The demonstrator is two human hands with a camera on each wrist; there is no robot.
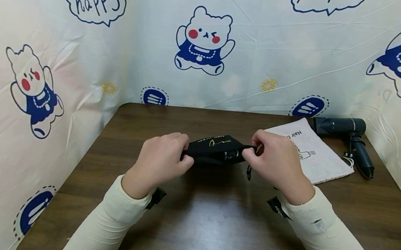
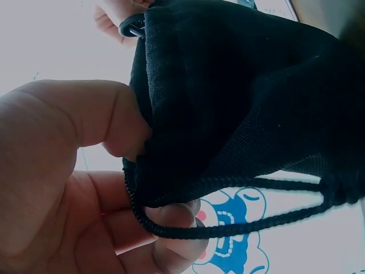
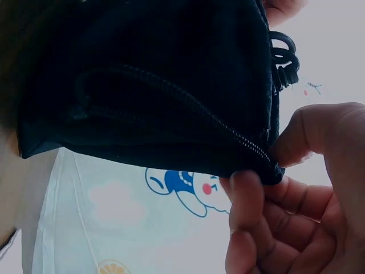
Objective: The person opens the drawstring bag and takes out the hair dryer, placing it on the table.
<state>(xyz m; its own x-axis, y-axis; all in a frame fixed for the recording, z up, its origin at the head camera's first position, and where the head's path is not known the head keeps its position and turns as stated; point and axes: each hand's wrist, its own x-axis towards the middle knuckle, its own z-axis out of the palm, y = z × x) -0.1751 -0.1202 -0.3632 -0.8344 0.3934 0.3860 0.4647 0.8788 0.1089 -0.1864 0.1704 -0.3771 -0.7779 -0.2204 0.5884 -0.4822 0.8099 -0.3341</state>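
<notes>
Toward far edge of tabletop (image 1: 209, 227), left hand (image 1: 162, 158) and right hand (image 1: 277, 158) are pinching black pouch (image 1: 208, 153), near white bag (image 1: 323, 156) reading "Hair".

Pale, creased sheeting (image 1: 148, 46) spans the upper frame and both sides. Prints: blue-clothed bears (image 1: 201, 53), "happy" bubbles (image 1: 95, 0), yellow citrus slices (image 1: 268, 85). Tabletop (image 1: 70, 192): dark brown, wood-grained, far edge just above mid-height. Whitish glare (image 1: 211, 219) on its surface, lower centre of frame.

Bag (image 1: 216, 147) between left hand (image 1: 161, 158) and right hand (image 1: 277, 159) over table (image 1: 201, 230), pouch (image 1: 323, 158) on table right of bag, dryer (image 1: 337, 127) right of pouch, sheet (image 1: 150, 46) behind table
</notes>
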